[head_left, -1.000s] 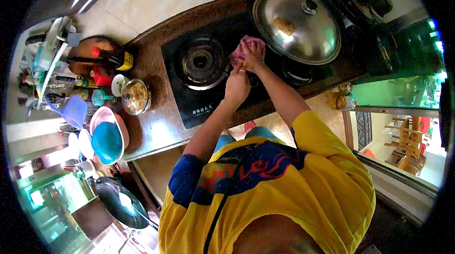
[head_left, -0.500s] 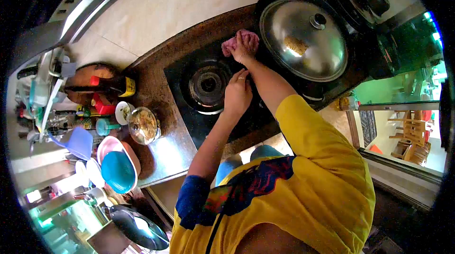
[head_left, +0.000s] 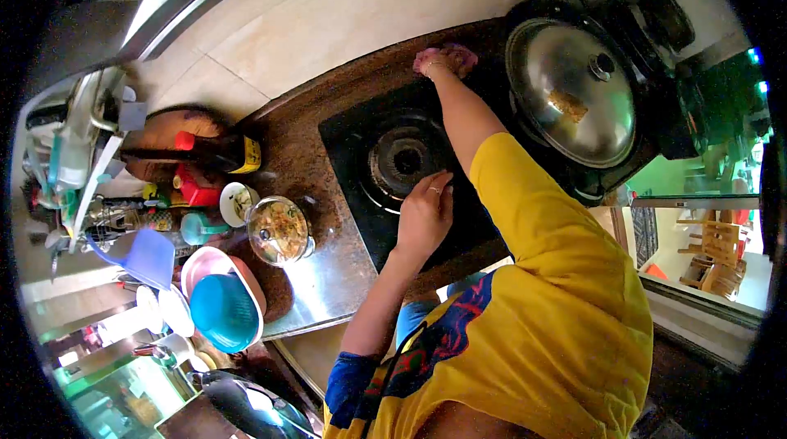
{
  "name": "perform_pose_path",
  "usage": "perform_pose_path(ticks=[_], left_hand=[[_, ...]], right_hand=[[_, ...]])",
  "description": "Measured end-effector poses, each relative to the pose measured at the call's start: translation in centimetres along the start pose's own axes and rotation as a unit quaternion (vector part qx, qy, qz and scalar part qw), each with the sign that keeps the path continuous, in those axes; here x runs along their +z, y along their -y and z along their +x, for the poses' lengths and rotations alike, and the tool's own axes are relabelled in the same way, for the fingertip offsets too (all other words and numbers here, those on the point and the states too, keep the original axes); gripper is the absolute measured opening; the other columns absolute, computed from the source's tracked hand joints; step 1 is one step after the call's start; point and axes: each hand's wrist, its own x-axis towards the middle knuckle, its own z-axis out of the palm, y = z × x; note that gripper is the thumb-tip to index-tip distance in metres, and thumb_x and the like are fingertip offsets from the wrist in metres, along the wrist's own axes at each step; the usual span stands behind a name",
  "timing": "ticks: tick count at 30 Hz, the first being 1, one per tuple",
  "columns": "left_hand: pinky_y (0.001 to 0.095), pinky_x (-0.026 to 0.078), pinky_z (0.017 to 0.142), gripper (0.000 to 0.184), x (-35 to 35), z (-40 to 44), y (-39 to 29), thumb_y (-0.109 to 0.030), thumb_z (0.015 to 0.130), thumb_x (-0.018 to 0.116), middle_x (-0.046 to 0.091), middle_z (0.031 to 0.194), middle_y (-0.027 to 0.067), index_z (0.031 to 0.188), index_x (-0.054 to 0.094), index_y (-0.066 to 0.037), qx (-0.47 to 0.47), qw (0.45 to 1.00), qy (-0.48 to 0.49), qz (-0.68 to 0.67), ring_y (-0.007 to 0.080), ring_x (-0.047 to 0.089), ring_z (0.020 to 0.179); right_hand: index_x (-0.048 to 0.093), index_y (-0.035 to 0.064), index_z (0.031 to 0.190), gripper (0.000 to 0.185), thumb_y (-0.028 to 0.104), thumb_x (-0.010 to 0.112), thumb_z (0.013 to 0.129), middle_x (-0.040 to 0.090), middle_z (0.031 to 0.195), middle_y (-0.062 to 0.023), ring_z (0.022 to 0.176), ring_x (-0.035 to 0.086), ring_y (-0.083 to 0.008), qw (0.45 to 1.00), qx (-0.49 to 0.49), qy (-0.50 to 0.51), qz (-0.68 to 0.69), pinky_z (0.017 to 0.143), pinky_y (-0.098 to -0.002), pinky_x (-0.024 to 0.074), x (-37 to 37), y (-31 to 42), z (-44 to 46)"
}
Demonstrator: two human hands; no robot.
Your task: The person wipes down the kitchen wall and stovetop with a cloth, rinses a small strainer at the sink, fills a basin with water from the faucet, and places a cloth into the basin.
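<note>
My right hand (head_left: 436,68) reaches to the back edge of the stove and is closed on a pink cloth (head_left: 461,59), pressed against the dark counter strip by the wall. My left hand (head_left: 424,213) hangs over the front of the black gas stove (head_left: 354,162), close to the round burner (head_left: 405,162). Its fingers are curled together and a ring shows on one of them; nothing is visible in them. A large wok with a domed metal lid (head_left: 566,95) stands to the right of my right arm.
To the left are a lidded glass bowl (head_left: 280,230) of food, a small white bowl (head_left: 238,204), a dark bottle (head_left: 221,152), a blue basin (head_left: 223,312) and a purple scoop-like container (head_left: 147,257). A tiled wall (head_left: 311,25) borders the counter behind.
My right hand has moved the cloth from beside the burner back toward the wall edge. My left hand has come away from the right forearm. The whole view has shifted a little.
</note>
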Motion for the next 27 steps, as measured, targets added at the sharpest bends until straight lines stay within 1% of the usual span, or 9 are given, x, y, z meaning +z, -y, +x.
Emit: perform_pose_path(ticks=[1, 5, 10, 15, 18, 19, 22, 24, 27], left_hand=[[0.0392, 0.051, 0.075, 0.021, -0.8, -0.3, 0.3, -0.001, 0.080, 0.056, 0.061, 0.101, 0.0194, 0.101, 0.059, 0.000, -0.004, 1.000, -0.008, -0.001, 0.0360, 0.061, 0.087], [0.0382, 0.052, 0.070, 0.019, -3.9, -1.6, 2.1, -0.002, 0.080, 0.057, 0.062, 0.098, 0.0183, 0.099, 0.060, -0.002, -0.014, 0.999, -0.043, 0.017, 0.0339, 0.062, 0.083], [0.0383, 0.051, 0.068, 0.016, -7.0, -2.8, 4.3, -0.002, 0.080, 0.058, 0.063, 0.093, 0.0181, 0.096, 0.062, -0.001, -0.068, 0.996, -0.062, 0.017, 0.0330, 0.063, 0.077], [0.0385, 0.051, 0.067, 0.015, -9.6, -4.1, 5.8, 0.000, 0.079, 0.057, 0.064, 0.089, 0.0189, 0.093, 0.063, 0.001, -0.081, 0.991, -0.103, 0.037, 0.0336, 0.063, 0.077], [0.0394, 0.050, 0.071, 0.019, -9.8, -5.3, 8.1, 0.001, 0.079, 0.055, 0.063, 0.093, 0.0211, 0.097, 0.061, 0.002, -0.133, 0.984, -0.115, 0.032, 0.0349, 0.062, 0.083], [0.0398, 0.050, 0.074, 0.022, -9.5, -5.6, 9.3, 0.000, 0.080, 0.054, 0.062, 0.096, 0.0220, 0.101, 0.059, 0.003, -0.151, 0.977, -0.140, 0.049, 0.0363, 0.061, 0.086], [0.0411, 0.046, 0.087, 0.035, -8.2, -6.5, 12.4, -0.001, 0.080, 0.052, 0.056, 0.110, 0.0250, 0.116, 0.051, 0.003, -0.180, 0.966, -0.168, 0.078, 0.0396, 0.056, 0.100], [0.0415, 0.042, 0.092, 0.044, -7.7, -6.3, 13.1, -0.001, 0.080, 0.052, 0.051, 0.118, 0.0264, 0.123, 0.044, 0.003, -0.177, 0.966, -0.173, 0.076, 0.0393, 0.051, 0.108], [0.0426, 0.037, 0.098, 0.052, -6.6, -6.4, 15.2, 0.000, 0.080, 0.051, 0.043, 0.128, 0.0278, 0.129, 0.036, 0.006, -0.175, 0.965, -0.181, 0.072, 0.0408, 0.044, 0.116]], right_hand=[[0.045, 0.0078, 0.128, 0.065, 0.051, 0.049, 0.080, 0.036, 0.136, -0.0235, 0.127, 0.026, -0.0466, 0.997, 0.007, -0.051, -0.054, 0.100, -0.0664, 0.0143, -0.1, 1.6, -0.8], [0.034, -0.0087, 0.129, 0.068, 0.045, 0.038, 0.087, 0.037, 0.133, -0.0278, 0.117, 0.035, -0.0507, 0.919, 0.077, 0.171, -0.346, 0.094, -0.0626, 0.0272, 1.3, 9.9, -0.9], [0.030, -0.0104, 0.131, 0.063, 0.036, 0.038, 0.089, 0.031, 0.137, -0.0284, 0.123, 0.031, -0.0477, 0.849, 0.163, 0.253, -0.434, 0.097, -0.0573, 0.0291, 7.1, 16.1, 1.2], [0.026, -0.0121, 0.134, 0.059, 0.026, 0.038, 0.091, 0.025, 0.140, -0.0291, 0.128, 0.027, -0.0447, 0.827, 0.196, 0.251, -0.463, 0.099, -0.0519, 0.0310, 14.8, 21.0, 1.9], [0.006, -0.0045, 0.141, 0.072, 0.025, 0.043, 0.087, 0.009, 0.146, -0.0260, 0.135, 0.013, -0.0423, 0.910, 0.103, 0.286, -0.283, 0.107, -0.0548, 0.0129, 8.4, 23.3, -6.0], [0.004, -0.0013, 0.142, 0.075, 0.026, 0.046, 0.086, 0.006, 0.147, -0.0247, 0.135, 0.009, -0.0420, 0.956, 0.090, 0.221, -0.171, 0.108, -0.0536, 0.0085, 10.8, 23.9, -6.4], [0.003, 0.0041, 0.144, 0.081, 0.027, 0.051, 0.083, 0.002, 0.148, -0.0224, 0.136, 0.000, -0.0413, 0.993, 0.049, 0.107, -0.014, 0.108, -0.0520, 0.0006, 18.1, 24.5, -5.6], [0.003, 0.0062, 0.144, 0.083, 0.028, 0.053, 0.082, 0.000, 0.149, -0.0213, 0.137, -0.004, -0.0409, 0.998, 0.025, 0.058, 0.028, 0.108, -0.0515, -0.0028, 18.8, 24.0, -6.4], [0.008, 0.0081, 0.144, 0.074, 0.029, 0.048, 0.085, 0.005, 0.149, -0.0191, 0.137, -0.001, -0.0392, 0.981, -0.121, 0.142, -0.048, 0.108, -0.0517, -0.0030, 9.6, 22.6, -12.1]])
